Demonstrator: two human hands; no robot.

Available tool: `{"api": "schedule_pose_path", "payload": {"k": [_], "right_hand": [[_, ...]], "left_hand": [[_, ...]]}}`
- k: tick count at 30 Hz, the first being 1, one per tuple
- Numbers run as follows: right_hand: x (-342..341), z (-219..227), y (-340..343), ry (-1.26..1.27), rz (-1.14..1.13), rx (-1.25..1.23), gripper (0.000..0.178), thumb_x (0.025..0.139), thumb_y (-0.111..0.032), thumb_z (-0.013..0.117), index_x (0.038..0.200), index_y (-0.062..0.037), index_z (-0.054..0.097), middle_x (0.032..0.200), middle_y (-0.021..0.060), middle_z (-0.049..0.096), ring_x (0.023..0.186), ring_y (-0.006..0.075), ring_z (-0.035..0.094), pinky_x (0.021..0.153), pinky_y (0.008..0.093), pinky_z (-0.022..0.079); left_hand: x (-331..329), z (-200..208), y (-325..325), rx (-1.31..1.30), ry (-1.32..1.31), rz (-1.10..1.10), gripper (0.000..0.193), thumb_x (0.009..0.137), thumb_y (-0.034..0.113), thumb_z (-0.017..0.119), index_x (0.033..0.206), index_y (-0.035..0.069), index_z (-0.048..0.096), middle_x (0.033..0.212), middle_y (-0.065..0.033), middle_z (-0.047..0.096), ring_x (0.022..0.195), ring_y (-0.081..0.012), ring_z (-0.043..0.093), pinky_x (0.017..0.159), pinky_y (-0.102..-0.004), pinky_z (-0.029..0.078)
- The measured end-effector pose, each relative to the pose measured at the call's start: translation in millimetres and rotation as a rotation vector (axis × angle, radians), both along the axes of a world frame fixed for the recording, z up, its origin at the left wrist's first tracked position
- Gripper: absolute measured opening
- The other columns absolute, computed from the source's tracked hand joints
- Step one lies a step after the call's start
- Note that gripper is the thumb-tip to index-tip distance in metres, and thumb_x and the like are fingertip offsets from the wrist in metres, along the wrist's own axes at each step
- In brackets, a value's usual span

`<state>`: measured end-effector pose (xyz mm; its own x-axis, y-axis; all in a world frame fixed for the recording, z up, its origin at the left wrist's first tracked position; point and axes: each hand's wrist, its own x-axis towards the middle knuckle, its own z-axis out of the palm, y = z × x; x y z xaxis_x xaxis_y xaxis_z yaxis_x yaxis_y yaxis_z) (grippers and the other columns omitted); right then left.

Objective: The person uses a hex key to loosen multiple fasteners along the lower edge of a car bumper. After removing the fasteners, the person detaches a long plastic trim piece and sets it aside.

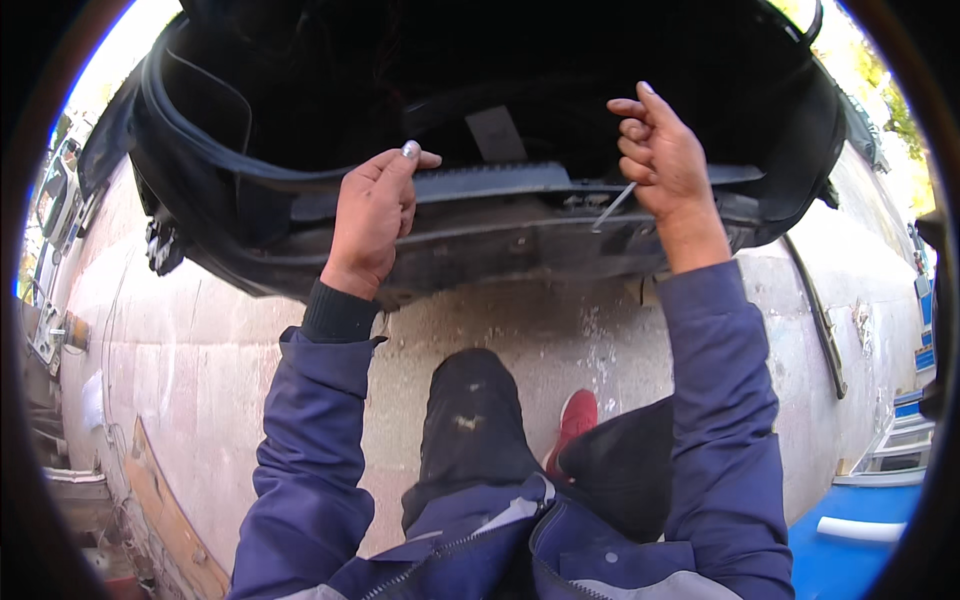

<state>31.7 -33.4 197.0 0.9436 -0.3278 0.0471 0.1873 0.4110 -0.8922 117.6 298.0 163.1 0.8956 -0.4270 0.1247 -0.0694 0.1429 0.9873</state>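
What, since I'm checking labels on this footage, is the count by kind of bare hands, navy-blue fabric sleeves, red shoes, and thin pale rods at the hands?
Bare hands: 2 (left hand, right hand)
Navy-blue fabric sleeves: 2 (left sleeve, right sleeve)
Red shoe: 1
Thin pale rod: 1
Total: 6

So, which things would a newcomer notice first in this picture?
Probably the dark, open car trunk across the top. Next, the thin pale rod at the right grip, upper right of centre, and the red shoe, below centre and slightly right.
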Motion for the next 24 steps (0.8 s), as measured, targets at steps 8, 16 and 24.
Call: {"api": "schedule_pose_path", "payload": {"k": [8,16,24], "right_hand": [[-44,-38,-42,0.200,-0.356,-0.480,0.029,0.106,-0.032,0.074,0.109,-0.0030,0.079,0.072,-0.0073,0.051,0.049,-0.0012,0.035,0.044,0.0178,0.025],[37,-68,-52,0.197,-0.336,-0.741,0.027,0.105,-0.032,0.075,0.113,-0.0064,0.080,0.074,-0.0098,0.052,0.051,-0.0015,0.034,0.047,0.0185,0.023],[42,-78,-53,0.173,-0.459,-0.853,0.028,0.105,-0.030,0.075,0.120,-0.0071,0.081,0.104,0.0018,0.081,0.052,0.0009,0.040,0.049,0.0206,0.026]], "left_hand": [[-75,-223,91,0.321,0.507,-0.111,0.031,0.113,0.026,0.060,0.103,0.000,0.074,0.062,0.0070,0.042,0.052,-0.0043,0.037,0.048,-0.0246,0.028],[-36,-427,91,0.484,0.882,0.062,0.015,0.104,0.016,0.064,0.104,0.005,0.074,0.068,0.0035,0.044,0.052,-0.0102,0.040,0.047,-0.0309,0.027],[62,-505,20,0.936,0.465,0.077,0.018,0.107,0.018,0.061,0.109,0.005,0.073,0.075,-0.0017,0.060,0.059,-0.0166,0.055,0.050,-0.0368,0.042]]}}
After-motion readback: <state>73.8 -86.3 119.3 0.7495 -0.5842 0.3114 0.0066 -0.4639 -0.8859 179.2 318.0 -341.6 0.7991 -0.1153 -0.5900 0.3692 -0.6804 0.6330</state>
